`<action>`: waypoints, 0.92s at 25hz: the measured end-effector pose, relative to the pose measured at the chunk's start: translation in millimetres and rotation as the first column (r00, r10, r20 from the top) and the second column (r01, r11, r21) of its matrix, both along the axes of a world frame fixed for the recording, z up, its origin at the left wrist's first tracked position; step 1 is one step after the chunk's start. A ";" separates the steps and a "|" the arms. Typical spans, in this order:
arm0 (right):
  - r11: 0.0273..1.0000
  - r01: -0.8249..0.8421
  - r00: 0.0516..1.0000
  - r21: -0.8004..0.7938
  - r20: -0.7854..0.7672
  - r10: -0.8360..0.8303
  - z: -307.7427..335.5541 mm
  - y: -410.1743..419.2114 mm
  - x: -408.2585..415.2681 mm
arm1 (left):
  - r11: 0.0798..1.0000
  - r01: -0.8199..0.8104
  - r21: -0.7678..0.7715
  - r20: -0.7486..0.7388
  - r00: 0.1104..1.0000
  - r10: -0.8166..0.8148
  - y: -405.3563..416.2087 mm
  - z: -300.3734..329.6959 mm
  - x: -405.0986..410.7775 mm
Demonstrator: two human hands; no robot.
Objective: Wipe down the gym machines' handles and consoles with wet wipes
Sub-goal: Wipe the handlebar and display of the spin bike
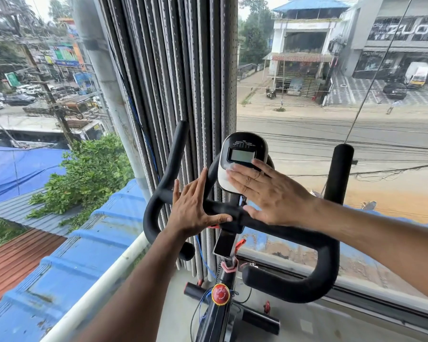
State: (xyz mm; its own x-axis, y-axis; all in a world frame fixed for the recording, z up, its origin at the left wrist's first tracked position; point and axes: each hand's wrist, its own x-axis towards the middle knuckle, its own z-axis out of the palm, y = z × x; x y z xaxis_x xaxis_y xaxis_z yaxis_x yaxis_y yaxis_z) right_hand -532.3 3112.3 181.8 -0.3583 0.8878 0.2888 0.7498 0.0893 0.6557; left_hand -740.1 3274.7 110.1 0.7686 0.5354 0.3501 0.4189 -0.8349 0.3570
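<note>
We find the right hand (269,191) flat, pressing a wet wipe (235,167) onto the console (242,156), the left hand (190,206) open on the handlebar (294,230) below it; handles apparently remain unwiped.

Upstairs gym, exercise bike (223,280), console (242,154), windows (331,119) overlooking street
</note>
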 end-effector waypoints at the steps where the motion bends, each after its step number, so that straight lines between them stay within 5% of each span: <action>1: 0.998 0.026 0.999 0.049 -0.040 -0.024 8.2 1.2 3.9 | 1.000 -0.002 0.010 -0.008 1.000 0.002 0.3 -0.5 0.2; 5: 0.993 0.061 0.986 0.105 -0.161 -0.044 16.6 20.4 -6.3 | 0.998 0.005 0.056 -0.032 0.999 -0.003 0.3 -1.5 -0.4; 11: 0.996 -0.027 0.996 0.081 -0.077 0.034 16.7 -7.6 20.2 | 0.992 0.037 0.118 -0.077 0.997 -0.028 -8.3 3.5 -1.7; 16: 0.996 0.030 0.982 0.082 -0.190 -0.014 6.7 20.8 -13.4 | 0.991 0.046 0.123 -0.102 0.994 -0.033 -9.3 2.6 -2.6; 23: 0.981 -0.151 0.988 -0.124 0.000 0.153 -24.8 -16.9 10.4 | 0.990 0.081 0.116 -0.098 0.993 -0.070 -5.2 -7.8 -10.9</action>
State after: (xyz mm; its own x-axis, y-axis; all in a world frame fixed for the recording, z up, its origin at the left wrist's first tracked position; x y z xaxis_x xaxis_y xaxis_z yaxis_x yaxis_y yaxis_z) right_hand -521.9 3095.4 156.9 -0.4940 0.8513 0.1766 0.7149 0.2821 0.6398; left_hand -751.0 3269.6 102.3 0.8377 0.4332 0.3327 0.3799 -0.8997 0.2149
